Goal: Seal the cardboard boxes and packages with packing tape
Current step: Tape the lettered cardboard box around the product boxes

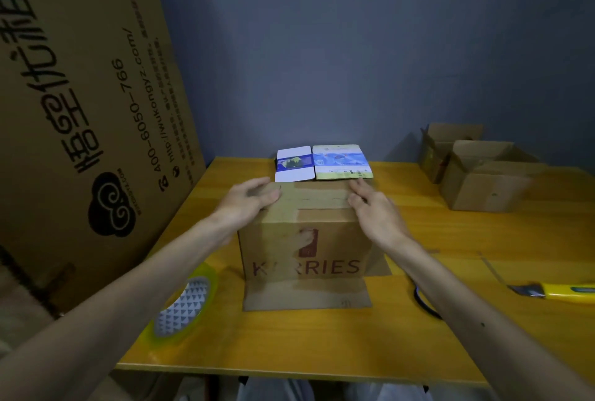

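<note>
A brown cardboard box (306,239) printed with red letters stands in the middle of the yellow table (322,336). Its top flaps are down and a strip of clear tape runs across the top and down the front face. My left hand (248,199) rests flat on the box's top left edge, fingers straight. On the top right edge lies my right hand (370,207), fingers extended. A roll of clear packing tape (183,307) lies flat on the table at the near left, under my left forearm.
Two small printed cartons (322,162) lie just behind the box. Two open cardboard boxes (476,172) stand at the far right. A yellow utility knife (553,292) lies at the right edge. A large printed carton (80,110) leans at the left.
</note>
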